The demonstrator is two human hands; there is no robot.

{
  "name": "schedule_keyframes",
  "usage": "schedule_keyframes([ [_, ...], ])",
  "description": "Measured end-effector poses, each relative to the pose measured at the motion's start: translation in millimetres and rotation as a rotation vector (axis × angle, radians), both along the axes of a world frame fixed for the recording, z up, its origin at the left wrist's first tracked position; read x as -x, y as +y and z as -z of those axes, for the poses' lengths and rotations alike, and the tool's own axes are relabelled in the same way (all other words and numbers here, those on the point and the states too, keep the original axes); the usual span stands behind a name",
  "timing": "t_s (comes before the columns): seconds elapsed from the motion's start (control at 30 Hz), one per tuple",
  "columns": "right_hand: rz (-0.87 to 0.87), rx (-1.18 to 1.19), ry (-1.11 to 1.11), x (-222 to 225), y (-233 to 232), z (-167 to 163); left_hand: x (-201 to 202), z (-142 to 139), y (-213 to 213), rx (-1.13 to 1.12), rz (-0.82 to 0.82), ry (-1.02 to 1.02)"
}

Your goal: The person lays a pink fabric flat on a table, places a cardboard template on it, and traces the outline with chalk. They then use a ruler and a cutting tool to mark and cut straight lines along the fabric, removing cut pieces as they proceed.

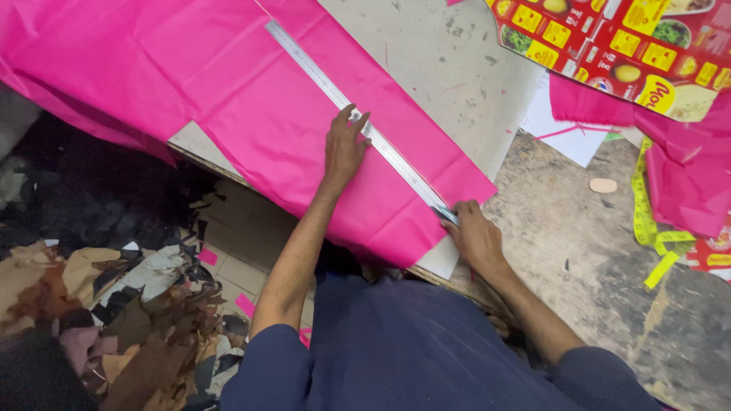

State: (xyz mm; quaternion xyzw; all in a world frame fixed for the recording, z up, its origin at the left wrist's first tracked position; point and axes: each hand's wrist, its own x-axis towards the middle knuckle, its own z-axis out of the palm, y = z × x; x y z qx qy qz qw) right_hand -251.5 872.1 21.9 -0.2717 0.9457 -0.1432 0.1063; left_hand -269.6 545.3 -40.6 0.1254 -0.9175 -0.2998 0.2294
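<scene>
A flattened red cardboard package printed with yellow panels and food pictures lies at one o'clock. Another red-and-yellow printed piece peeks in at three o'clock.

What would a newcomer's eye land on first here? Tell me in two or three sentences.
The bright pink sheet spread across the grey table from the upper left grabs the eye first. A long metal ruler lies slanting on it, pressed down by the left hand, while the right hand grips a small tool at the ruler's near end. After that, the heap of brown and black scraps on the floor at lower left.
</scene>
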Motion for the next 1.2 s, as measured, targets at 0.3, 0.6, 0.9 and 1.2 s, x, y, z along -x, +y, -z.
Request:
schedule_keyframes([
  [0.3, 0.114, -0.136, -0.144, 26.0, -14.3, 26.4, 55.3, -16.6, -247.0, 0.377, -0.201, -0.034],
  [0.6, 0.329, -0.194, -0.106, 5.9, -47.9, 5.1, 96.0, -13.3, -361.0, 0.385, -0.074, -0.1],
  [0.9, 0.343, -0.295, -0.178, 27.7, -52.2, 8.5, 140.0, -17.0, -421.1, 0.448, -0.078, -0.17],
  [1.2, 0.497, -0.314, -0.267, 25.9, -7.5, 39.1, 160.1, -10.8, -471.4, 0.263, -0.036, -0.281],
])
